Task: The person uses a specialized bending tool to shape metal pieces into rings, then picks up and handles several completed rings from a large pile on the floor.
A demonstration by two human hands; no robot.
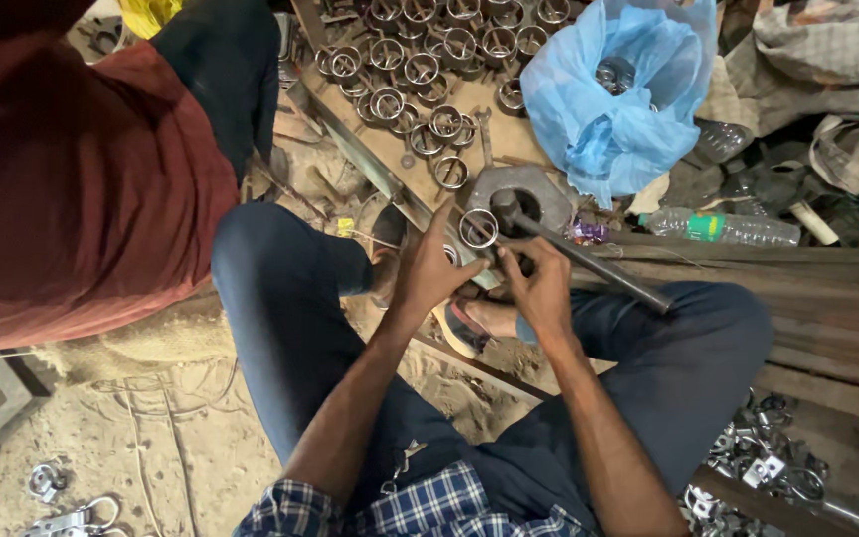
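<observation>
My left hand (431, 270) and my right hand (539, 283) meet over my knees and together hold a small round metal ring with a crossbar (478, 228). The ring sits just in front of a heavy grey metal block (534, 189). A dark hammer (589, 261) lies with its head on that block and its handle slanting toward my right knee. Whether my right hand also touches the hammer handle I cannot tell.
Several finished metal rings (420, 60) lie on a wooden board (370, 129) beyond the block. A blue plastic bag (618, 89) holds more parts. A plastic bottle (723, 227) lies at right. Another person in a red shirt (72, 179) sits at left. Metal clamps (763, 462) lie lower right.
</observation>
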